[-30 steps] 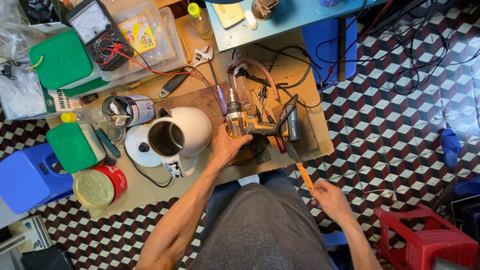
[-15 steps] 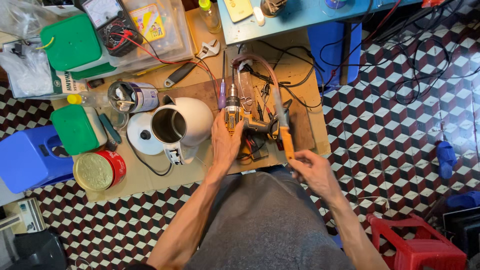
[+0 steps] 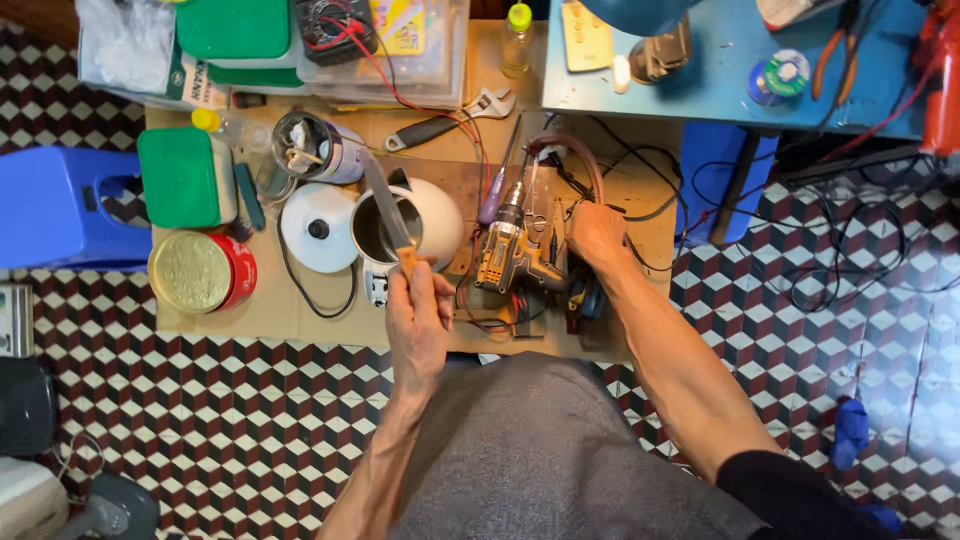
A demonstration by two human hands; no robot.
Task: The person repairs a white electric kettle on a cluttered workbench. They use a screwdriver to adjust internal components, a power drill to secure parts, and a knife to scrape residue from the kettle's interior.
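Observation:
My left hand (image 3: pixel 418 320) grips the orange handle of a knife (image 3: pixel 385 205). Its long blade points away from me over the open mouth of a white electric kettle (image 3: pixel 440 225). The kettle's white lid (image 3: pixel 317 228) lies just left of it. My right hand (image 3: pixel 597 235) rests with curled fingers on a heap of tools and wires, right of a yellow-and-black cordless drill (image 3: pixel 510 255). A brown hose (image 3: pixel 580 150) loops just beyond that hand. Whether the right hand holds anything is hidden.
All this lies on a low cardboard-covered board (image 3: pixel 250 320). On it are a red tin with a gold lid (image 3: pixel 200 272), a green box (image 3: pixel 180 177), a wrench (image 3: pixel 450 118) and a multimeter (image 3: pixel 335 25). A blue stool (image 3: pixel 60 205) stands at left, a blue table (image 3: pixel 740 60) at back right.
The orange-handled knife has gone from my right hand to my left, which left the drill and now holds it over the kettle. My right hand has moved onto the tools beside the drill.

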